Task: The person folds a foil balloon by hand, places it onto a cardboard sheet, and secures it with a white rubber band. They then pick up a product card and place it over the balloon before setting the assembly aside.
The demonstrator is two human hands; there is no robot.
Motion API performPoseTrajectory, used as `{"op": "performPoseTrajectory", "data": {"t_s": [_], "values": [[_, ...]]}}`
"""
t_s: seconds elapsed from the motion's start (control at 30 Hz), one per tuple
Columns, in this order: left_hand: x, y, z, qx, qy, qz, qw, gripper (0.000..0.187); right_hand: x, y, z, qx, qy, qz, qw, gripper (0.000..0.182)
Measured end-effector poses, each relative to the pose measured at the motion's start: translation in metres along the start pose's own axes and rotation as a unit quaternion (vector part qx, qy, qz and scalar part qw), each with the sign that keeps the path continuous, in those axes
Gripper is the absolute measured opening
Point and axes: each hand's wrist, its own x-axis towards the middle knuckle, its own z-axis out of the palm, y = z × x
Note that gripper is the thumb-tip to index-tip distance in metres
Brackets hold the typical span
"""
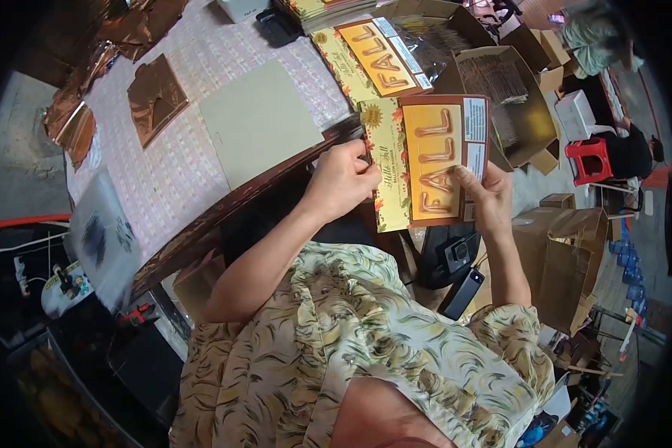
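Both my hands hold a balloon banner packet (390,168) in front of me, just off the table edge. Its yellow header reads "Hello Fall", and orange letters spelling FALL fill the brown-edged part. My left hand (341,181) pinches the yellow edge, fingers curled. On the other side, my right hand (491,201) grips the brown edge with its thumb on the front; its other fingers are partly hidden behind. A similar packet (381,56) lies just beyond, on the table's right end. Left of it, a plain grey-green board (261,123) rests on the patterned table cover (179,164).
Copper foil pieces (157,101) lie on the table's left. More packets are stacked (336,9) at the back. An open cardboard box (541,123) with flat packs stands at right, near a red stool (588,158) and a seated person (633,155). A phone (463,293) sits below my right forearm.
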Motion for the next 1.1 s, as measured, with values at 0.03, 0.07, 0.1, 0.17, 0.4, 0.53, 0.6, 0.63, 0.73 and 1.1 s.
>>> {"op": "performPoseTrajectory", "data": {"t_s": [0.03, 0.07, 0.1, 0.17, 0.4, 0.53, 0.6, 0.63, 0.73, 1.1], "values": [[0.003, -0.004, 0.000, 0.015, 0.000, -0.010, 1.000, 0.028, -0.002, -0.001, 0.000, -0.049, 0.002, -0.015, 0.999, 0.025], [0.004, -0.008, -0.001, 0.028, 0.003, -0.024, 0.999, 0.027, -0.002, -0.003, 0.000, -0.053, -0.006, -0.012, 0.999, 0.025], [0.006, -0.008, -0.001, 0.056, 0.017, -0.027, 0.998, 0.028, -0.001, -0.004, 0.002, -0.057, -0.005, -0.007, 0.998, 0.025], [-0.002, -0.011, -0.005, 0.020, 0.006, -0.022, 1.000, 0.028, 0.005, 0.005, 0.000, -0.012, -0.006, 0.030, 0.999, 0.024], [-0.023, 0.019, -0.015, -0.093, -0.048, 0.016, 0.994, 0.022, 0.015, 0.010, -0.003, 0.113, -0.072, 0.046, 0.990, 0.033], [-0.025, 0.011, -0.015, -0.075, -0.007, 0.003, 0.997, 0.020, 0.010, -0.014, 0.003, 0.023, -0.077, -0.012, 0.997, 0.033], [-0.027, 0.015, -0.017, -0.026, 0.032, 0.000, 0.999, 0.018, 0.005, -0.027, 0.009, -0.053, -0.053, -0.053, 0.996, 0.032], [-0.027, 0.014, -0.017, -0.028, 0.038, -0.001, 0.999, 0.018, 0.002, -0.032, 0.012, -0.051, -0.053, -0.057, 0.996, 0.029], [-0.027, 0.009, -0.017, 0.001, 0.058, -0.013, 0.998, 0.017, -0.001, -0.030, 0.010, -0.096, -0.059, -0.054, 0.992, 0.027], [-0.019, -0.008, -0.007, 0.085, 0.143, 0.071, 0.983, 0.014, -0.008, -0.037, 0.027, -0.138, -0.027, -0.102, 0.985, 0.023]]}}
